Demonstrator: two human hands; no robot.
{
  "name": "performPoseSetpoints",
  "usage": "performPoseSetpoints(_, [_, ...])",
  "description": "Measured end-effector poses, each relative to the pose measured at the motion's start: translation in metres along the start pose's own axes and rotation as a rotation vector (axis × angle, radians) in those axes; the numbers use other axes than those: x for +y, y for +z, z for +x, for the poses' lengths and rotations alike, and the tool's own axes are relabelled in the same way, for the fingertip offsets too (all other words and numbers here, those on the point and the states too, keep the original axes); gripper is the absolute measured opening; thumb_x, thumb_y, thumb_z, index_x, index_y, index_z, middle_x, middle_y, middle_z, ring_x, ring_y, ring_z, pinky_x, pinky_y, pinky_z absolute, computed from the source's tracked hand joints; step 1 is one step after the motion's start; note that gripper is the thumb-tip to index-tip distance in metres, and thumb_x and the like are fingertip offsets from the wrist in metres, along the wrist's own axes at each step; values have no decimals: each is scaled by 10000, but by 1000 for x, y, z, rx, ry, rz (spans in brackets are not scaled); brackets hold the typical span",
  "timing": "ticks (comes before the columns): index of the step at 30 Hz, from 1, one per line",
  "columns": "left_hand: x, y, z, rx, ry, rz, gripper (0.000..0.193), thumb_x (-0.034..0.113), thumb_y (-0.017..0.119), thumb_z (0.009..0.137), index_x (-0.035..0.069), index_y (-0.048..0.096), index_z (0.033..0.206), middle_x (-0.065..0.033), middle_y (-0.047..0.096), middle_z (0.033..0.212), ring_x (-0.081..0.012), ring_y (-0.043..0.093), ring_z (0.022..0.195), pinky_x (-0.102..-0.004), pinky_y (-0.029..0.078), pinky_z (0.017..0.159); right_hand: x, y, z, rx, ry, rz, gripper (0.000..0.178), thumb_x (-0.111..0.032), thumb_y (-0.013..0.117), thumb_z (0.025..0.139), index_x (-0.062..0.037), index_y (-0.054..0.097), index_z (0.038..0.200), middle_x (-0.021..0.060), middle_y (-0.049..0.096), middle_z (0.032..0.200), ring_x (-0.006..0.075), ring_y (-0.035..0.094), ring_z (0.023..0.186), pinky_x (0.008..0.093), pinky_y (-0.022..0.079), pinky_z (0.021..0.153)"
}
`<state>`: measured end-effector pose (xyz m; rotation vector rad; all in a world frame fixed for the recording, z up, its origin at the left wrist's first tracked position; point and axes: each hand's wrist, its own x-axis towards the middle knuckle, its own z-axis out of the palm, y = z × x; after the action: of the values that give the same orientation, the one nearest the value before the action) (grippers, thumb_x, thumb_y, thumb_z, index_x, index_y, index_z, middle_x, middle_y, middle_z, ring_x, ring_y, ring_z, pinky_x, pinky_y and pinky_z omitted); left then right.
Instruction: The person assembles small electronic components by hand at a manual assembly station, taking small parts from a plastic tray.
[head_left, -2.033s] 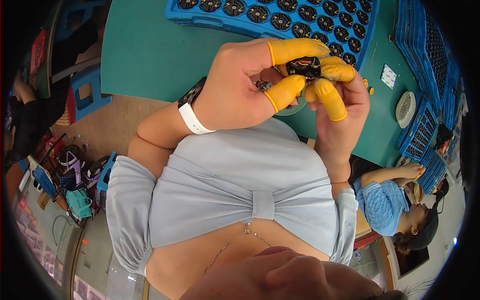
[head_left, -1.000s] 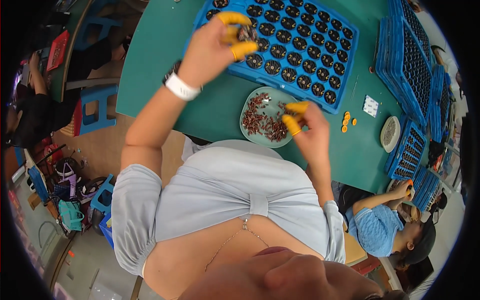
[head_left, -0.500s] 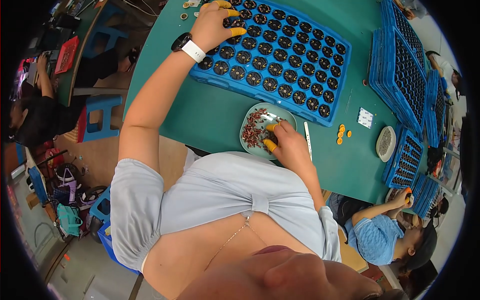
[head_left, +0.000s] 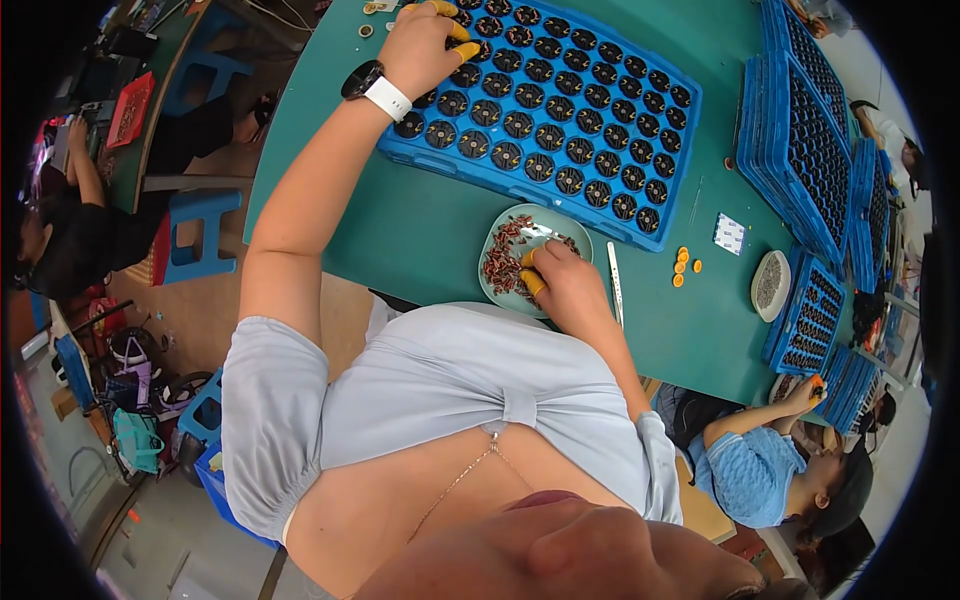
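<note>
My left hand [head_left: 425, 48], with yellow finger cots and a watch at the wrist, reaches over the far left corner of a blue tray [head_left: 520, 186]. Its thumb and fingers curl together at the black round parts [head_left: 518, 125] seated there; what they pinch is hidden. Low in front of the tray, a pale green dish [head_left: 490, 228] holds many small reddish-brown pieces [head_left: 505, 272]. My right hand [head_left: 575, 290], also in yellow cots, lies over the dish's right side. Its thumb and finger are drawn close among the pieces, and anything between them is too small to make out.
Tweezers [head_left: 615, 283] lie right of the dish. Farther right are orange-yellow caps [head_left: 681, 262], a white printed packet [head_left: 729, 233] and an oval bowl [head_left: 770, 287] of small grey pieces. Stacked blue trays [head_left: 790, 160] stand at the right edge. A person in blue [head_left: 750, 470] sits nearby.
My left thumb has drawn in toward the fingers over the tray. My right hand has shifted slightly left and up in the dish, its thumb and finger closer together.
</note>
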<state>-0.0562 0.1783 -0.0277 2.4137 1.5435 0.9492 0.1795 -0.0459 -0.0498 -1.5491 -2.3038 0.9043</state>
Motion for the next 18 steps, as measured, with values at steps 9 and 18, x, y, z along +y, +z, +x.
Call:
performPoseSetpoints(9, [38, -4, 8, -93, 79, -9, 194, 193, 731, 695, 37, 684, 800, -123, 541, 838, -317, 510, 858, -399, 429, 780, -1, -4, 0, 78, 6, 126, 177, -73, 682, 752, -25, 593, 897, 104, 539, 834, 278, 587, 675, 348, 469, 561])
performPoseSetpoints(18, [43, 1, 5, -170, -52, -169, 224, 94, 742, 667, 32, 604, 833, -113, 574, 810, -309, 545, 827, -390, 449, 750, 5, -16, -3, 145, 327, 1101, 138, 8, 591, 846, 7, 589, 984, 78, 645, 803, 77, 552, 555, 181, 365, 441])
